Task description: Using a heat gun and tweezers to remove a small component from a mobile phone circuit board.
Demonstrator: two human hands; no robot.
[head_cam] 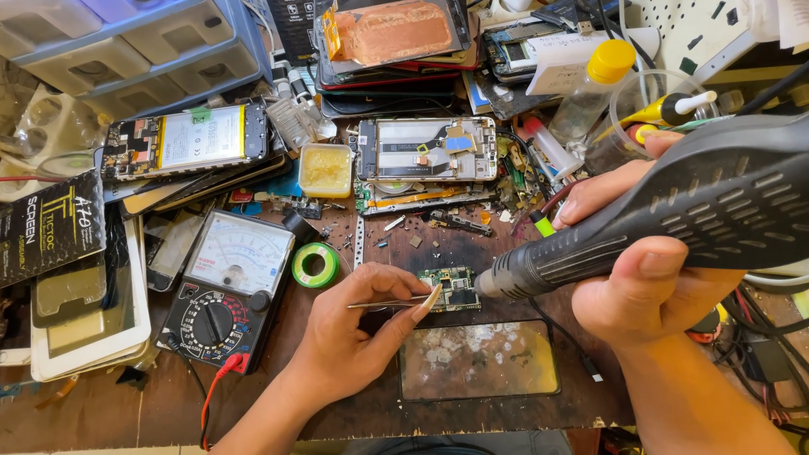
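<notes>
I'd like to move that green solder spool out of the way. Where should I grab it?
Pinch the green solder spool across its outer rim, coming straight down from above. It lies flat beside the multimeter, so the sides are low; the left hand with its tweezers is close on the right.

Black flat screen package [50, 226] lies at the surface's left edge; a cracked glass screen [478, 360] sits by the near edge; white-dialled meter [229, 286] between.
</notes>
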